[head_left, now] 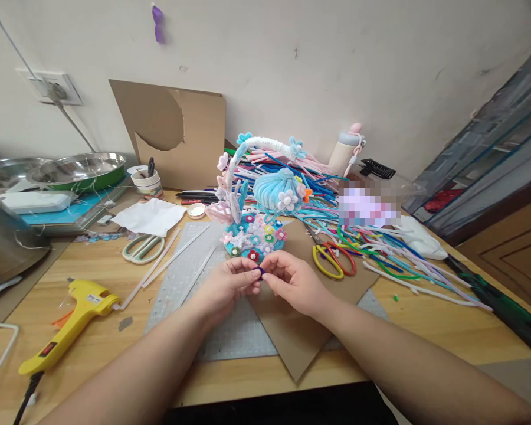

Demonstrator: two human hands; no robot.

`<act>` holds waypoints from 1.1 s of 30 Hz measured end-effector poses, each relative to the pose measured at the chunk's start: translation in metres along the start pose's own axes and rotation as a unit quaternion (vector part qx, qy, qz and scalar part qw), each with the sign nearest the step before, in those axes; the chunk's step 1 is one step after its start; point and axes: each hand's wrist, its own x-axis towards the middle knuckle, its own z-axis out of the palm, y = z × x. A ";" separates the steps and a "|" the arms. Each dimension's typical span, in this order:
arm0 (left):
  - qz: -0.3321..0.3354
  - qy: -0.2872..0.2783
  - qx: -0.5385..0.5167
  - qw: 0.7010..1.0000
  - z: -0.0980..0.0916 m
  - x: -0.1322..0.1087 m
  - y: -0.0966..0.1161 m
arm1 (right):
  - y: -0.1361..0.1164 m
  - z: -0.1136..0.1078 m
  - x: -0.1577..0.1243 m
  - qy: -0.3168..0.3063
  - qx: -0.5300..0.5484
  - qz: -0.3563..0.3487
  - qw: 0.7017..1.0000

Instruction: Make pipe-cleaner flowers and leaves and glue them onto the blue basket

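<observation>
My left hand [231,282] and my right hand [295,283] meet above the middle of the table. Between their pinched fingertips is a small dark purple pipe-cleaner piece [261,271]; fingers cover much of it, so its shape cannot be made out. Just beyond the fingers stands a fuzzy basket-like craft with a white, arched handle [265,143]. Small coloured flowers [255,239] crowd its base, and a light blue ribbed puff [278,188] sits under the arch. Brown cardboard [292,339] and a grey cutting mat [221,342] lie beneath my hands.
A yellow glue gun [71,321] rests at the left, near green-handled scissors [144,249] and a white tissue [151,216]. Red-and-yellow scissors [331,260] lie right of my hands. Pipe cleaners [393,248] spread across the back and right. A cut cardboard sheet [203,141] leans on the wall.
</observation>
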 end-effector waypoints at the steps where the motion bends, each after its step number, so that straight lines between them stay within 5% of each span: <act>1: -0.023 -0.004 -0.027 0.999 0.000 -0.001 0.001 | 0.000 -0.002 0.000 -0.001 -0.027 -0.025 0.999; 7: -0.096 -0.007 -0.074 0.993 0.000 -0.002 0.003 | 0.002 -0.008 -0.001 0.027 -0.158 -0.137 0.978; 13: -0.111 -0.008 -0.081 0.990 -0.001 -0.003 0.003 | -0.002 -0.009 -0.003 0.009 -0.167 -0.171 0.971; 21: -0.073 -0.015 -0.100 0.992 0.001 -0.004 0.003 | -0.001 0.001 -0.002 -0.023 0.014 0.030 0.999; 26: -0.037 -0.040 -0.027 0.998 0.003 -0.005 0.002 | -0.001 0.001 0.001 0.009 0.011 0.055 0.998; 33: 0.033 -0.016 0.126 0.991 -0.001 0.001 -0.004 | -0.001 -0.001 0.002 -0.023 -0.044 0.087 0.995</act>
